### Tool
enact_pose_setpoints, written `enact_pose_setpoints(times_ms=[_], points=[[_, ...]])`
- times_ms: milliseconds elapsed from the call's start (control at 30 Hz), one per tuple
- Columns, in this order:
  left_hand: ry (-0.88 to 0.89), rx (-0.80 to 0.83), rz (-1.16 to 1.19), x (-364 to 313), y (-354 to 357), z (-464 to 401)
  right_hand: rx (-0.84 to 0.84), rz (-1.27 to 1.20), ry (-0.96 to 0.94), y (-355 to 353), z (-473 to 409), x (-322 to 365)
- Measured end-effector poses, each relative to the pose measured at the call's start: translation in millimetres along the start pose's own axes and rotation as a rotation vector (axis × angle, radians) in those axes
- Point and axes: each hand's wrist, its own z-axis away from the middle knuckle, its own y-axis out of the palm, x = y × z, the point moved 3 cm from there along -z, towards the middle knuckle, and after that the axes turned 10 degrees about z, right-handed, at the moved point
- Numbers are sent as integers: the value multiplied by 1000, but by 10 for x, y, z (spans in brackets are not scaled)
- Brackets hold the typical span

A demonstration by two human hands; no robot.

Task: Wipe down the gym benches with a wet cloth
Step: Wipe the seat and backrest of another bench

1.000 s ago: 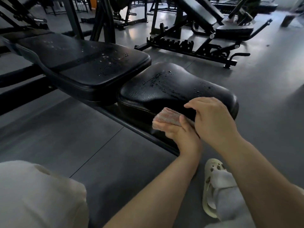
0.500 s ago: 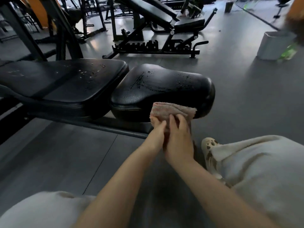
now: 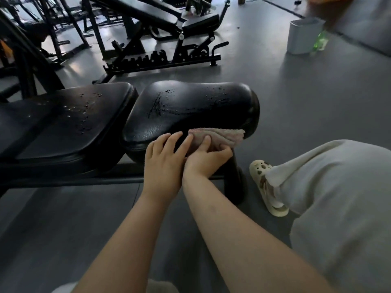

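black bench [image 3: 190, 106], pinkish cloth [image 3: 224, 136]

Glossy wet leatherette seat pad [image 3: 190, 106], terry cloth [image 3: 220, 137]
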Motion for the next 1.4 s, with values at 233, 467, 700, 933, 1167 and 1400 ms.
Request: enact_pose_setpoints(times_ms=[233,467,700,933,1167,1400], points=[[35,-67,47,84,49,-31,66,73,11,68,-78,-79],[4,-53,39,72,81,-39,75,-2,-6,177,-197,-47],[4,-74,36,61,81,-49,11,76,-34,93,-480,146],[-29,-88,42,48,88,-73,-26,271,-183,-65,-784,302],[-74,-82,68,38,84,-86,52,472,-456,-215,-931,353],[-97,-116,74,10,101,-97,181,738,-708,-271,-1278,655]])
